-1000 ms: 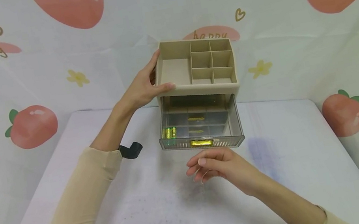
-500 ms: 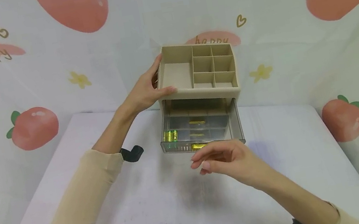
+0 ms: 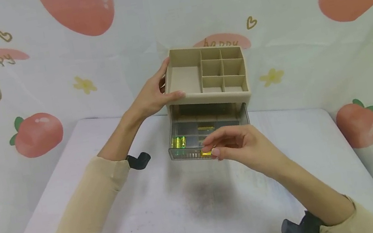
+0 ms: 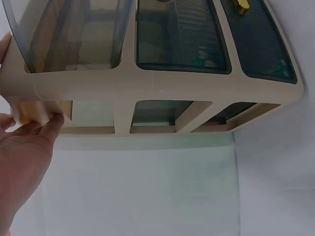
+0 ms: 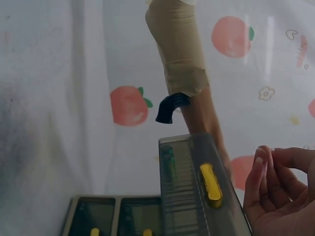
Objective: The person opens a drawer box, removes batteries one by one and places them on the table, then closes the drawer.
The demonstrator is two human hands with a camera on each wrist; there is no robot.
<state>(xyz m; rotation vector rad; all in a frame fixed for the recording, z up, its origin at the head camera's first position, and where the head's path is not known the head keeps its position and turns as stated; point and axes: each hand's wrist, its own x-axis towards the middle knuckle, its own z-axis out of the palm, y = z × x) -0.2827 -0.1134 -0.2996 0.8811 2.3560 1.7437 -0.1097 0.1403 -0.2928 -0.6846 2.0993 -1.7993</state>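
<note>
Peach-print backdrop (image 3: 134,30), white tabletop (image 3: 144,219): your left hand (image 3: 151,93) grips the left side of one beige organizer (image 3: 213,96) toward the rear; your right hand (image 3: 242,147), fingers loosely bent, hovers by its pulled-out drawer (image 3: 183,156).

Head pic bright, soft shadows on table (image 3: 145,223), 2 wrist pics dim, greyish

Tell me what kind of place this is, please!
Probably an indoor work corner: there's a pale table, a fruit-print sheet behind it, and an organizer with its top drawer pulled out.
</note>
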